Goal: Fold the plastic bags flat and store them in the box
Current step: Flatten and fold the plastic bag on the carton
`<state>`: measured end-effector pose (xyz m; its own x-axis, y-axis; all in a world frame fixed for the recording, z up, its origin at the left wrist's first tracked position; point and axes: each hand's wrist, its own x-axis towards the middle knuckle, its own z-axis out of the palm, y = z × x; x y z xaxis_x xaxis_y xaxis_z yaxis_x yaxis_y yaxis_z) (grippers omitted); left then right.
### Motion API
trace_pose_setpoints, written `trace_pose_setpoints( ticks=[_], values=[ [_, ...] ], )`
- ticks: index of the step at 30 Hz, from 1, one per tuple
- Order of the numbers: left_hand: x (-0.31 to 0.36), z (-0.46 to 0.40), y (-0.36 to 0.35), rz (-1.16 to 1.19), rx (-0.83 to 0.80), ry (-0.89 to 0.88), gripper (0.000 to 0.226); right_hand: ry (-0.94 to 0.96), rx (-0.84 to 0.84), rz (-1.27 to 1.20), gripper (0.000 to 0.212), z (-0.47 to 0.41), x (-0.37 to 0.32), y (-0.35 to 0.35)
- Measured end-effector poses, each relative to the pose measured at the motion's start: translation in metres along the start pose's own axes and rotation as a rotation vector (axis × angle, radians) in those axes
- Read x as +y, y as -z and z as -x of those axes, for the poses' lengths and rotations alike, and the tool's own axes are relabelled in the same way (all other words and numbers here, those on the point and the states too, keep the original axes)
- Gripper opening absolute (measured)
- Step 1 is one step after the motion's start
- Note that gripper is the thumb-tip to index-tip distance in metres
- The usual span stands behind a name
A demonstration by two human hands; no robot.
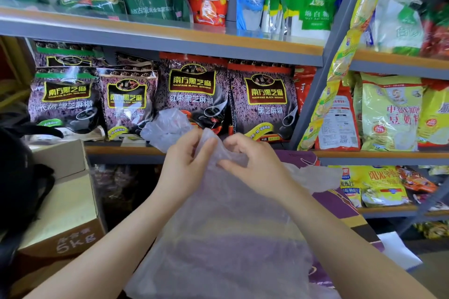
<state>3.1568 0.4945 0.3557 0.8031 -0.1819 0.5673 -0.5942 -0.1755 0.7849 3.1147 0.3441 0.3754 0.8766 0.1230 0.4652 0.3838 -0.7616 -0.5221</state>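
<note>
Both hands (218,160) pinch bag (226,226); box (70,230) reads "5KG".

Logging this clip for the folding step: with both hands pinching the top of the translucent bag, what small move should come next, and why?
Probably draw the two hands apart to pull the top edge straight. The left hand and right hand pinch the plastic bag close together, so its top is bunched and one handle sticks up crumpled, while the body hangs fairly flat below. The cardboard box waits at the left.
</note>
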Motion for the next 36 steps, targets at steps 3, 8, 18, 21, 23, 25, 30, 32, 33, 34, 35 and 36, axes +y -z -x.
trace_pose_setpoints(
  ticks=[3, 8, 18, 21, 23, 25, 30, 32, 33, 34, 35, 36],
  values=[
    [-0.005, -0.001, 0.000, 0.247, 0.012, 0.157, 0.027, -0.055, 0.008, -0.026, 0.025, -0.001, 0.009, 0.005],
    [-0.017, -0.003, 0.001, 0.501, 0.067, 0.429, 0.028, -0.169, -0.156, -0.103, 0.027, 0.006, 0.037, 0.022],
    [-0.058, -0.008, 0.006, -0.131, 0.190, 0.427, 0.023, -0.301, -0.370, 0.250, 0.011, 0.046, 0.091, 0.031],
    [-0.066, -0.004, -0.002, -0.745, 0.010, 0.074, 0.051, -0.320, -0.358, 0.247, 0.020, 0.052, 0.097, 0.028],
    [-0.056, -0.004, -0.021, -0.775, -0.099, -0.245, 0.040, -0.322, -0.364, 0.182, 0.023, 0.055, 0.098, 0.028],
    [-0.041, -0.004, -0.046, -0.658, -0.330, -0.405, 0.034, -0.300, -0.362, 0.166, 0.023, 0.057, 0.097, 0.032],
    [-0.030, -0.002, -0.089, -0.851, -0.715, -0.309, 0.039, -0.159, -0.305, 0.320, 0.020, 0.068, 0.110, 0.065],
    [-0.034, 0.000, -0.090, -0.830, -0.716, -0.317, 0.051, -0.165, -0.313, 0.303, 0.021, 0.080, 0.124, 0.079],
    [-0.037, 0.001, -0.090, -0.787, -0.688, -0.350, 0.061, -0.190, -0.325, 0.256, 0.022, 0.086, 0.131, 0.085],
    [-0.040, 0.004, -0.089, -0.734, -0.657, -0.382, 0.067, -0.227, -0.346, 0.187, 0.024, 0.093, 0.137, 0.089],
    [-0.044, 0.006, -0.088, -0.684, -0.630, -0.423, 0.067, -0.263, -0.366, 0.094, 0.023, 0.098, 0.143, 0.092],
    [-0.049, 0.007, -0.087, -0.649, -0.598, -0.462, 0.066, -0.299, -0.379, -0.010, 0.024, 0.102, 0.146, 0.095]
  ],
)
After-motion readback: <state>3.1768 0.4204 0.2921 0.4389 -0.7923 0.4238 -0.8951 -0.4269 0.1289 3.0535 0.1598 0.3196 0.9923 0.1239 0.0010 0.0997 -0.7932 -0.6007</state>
